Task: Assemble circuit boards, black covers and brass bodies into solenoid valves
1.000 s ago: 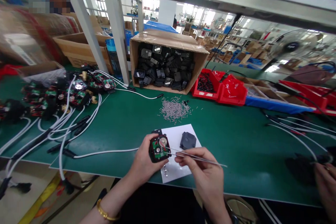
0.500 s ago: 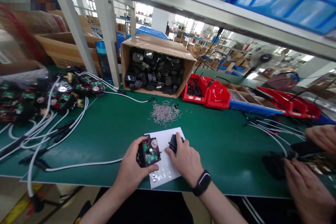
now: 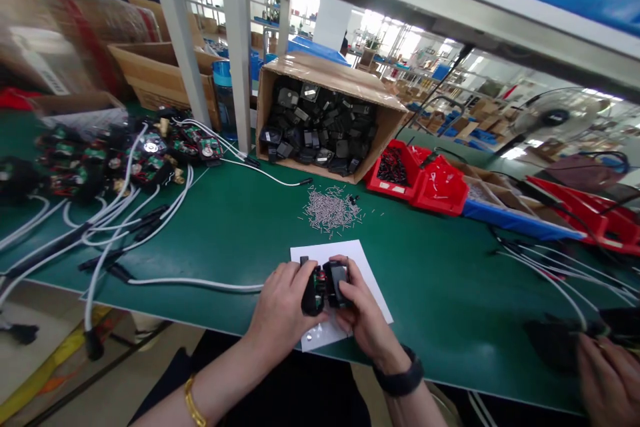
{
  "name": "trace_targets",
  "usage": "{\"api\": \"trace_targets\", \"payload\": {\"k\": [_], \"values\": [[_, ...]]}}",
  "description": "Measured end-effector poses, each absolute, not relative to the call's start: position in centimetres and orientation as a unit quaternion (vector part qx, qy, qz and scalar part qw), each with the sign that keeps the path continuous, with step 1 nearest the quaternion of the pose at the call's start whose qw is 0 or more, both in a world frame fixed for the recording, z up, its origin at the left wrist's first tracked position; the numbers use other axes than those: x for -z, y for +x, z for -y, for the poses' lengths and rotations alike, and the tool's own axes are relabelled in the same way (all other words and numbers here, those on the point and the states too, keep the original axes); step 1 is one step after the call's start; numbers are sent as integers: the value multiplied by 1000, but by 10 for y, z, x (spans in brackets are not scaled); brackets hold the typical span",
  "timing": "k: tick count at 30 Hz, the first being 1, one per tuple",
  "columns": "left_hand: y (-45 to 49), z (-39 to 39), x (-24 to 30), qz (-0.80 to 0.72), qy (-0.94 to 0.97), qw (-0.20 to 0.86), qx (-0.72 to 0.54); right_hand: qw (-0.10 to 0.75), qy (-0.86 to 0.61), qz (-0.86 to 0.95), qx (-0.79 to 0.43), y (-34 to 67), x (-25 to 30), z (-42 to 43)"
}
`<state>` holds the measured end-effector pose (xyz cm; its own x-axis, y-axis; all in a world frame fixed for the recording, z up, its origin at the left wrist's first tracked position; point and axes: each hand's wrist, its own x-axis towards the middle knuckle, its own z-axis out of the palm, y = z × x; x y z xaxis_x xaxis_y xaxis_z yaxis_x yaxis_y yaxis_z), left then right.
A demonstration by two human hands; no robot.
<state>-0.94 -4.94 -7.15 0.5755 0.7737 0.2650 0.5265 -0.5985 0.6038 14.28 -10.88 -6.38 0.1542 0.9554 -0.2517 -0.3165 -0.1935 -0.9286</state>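
My left hand (image 3: 283, 307) grips a black housing (image 3: 313, 293) with a green circuit board inside and a white cable (image 3: 195, 283) trailing off to the left. My right hand (image 3: 361, 313) presses a black cover (image 3: 338, 280) against the open side of that housing. Both hands hover just above a white paper sheet (image 3: 370, 287) on the green table mat (image 3: 240, 227), where a few small metal balls (image 3: 314, 333) lie.
A pile of small metal pins (image 3: 330, 208) lies behind the sheet. A cardboard box of black parts (image 3: 320, 127) lies on its side, with red bins (image 3: 420, 180) to its right. Wired assemblies (image 3: 115, 160) crowd the left. Another person's hand (image 3: 607, 373) works at the lower right.
My right hand lifted the black cover off the paper and brought it onto the housing. The tweezers it held a second ago are gone from view. My left hand turned the housing sideways.
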Motion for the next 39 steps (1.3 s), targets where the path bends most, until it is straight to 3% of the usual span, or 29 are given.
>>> {"api": "trace_targets", "payload": {"k": [9,17,26,33,39], "values": [[-7,47,72,-391,837,255,-287,414,-615,580,-338,134,37,106],[-7,47,69,-400,832,264,-278,436,-566,428,-554,145,47,103],[-6,45,67,-408,838,249,-264,389,-593,478,-518,145,37,106],[-5,48,71,-405,814,276,-311,331,-635,632,-298,134,43,104],[-9,50,69,-406,785,318,-344,332,-633,641,-280,125,40,102]]}}
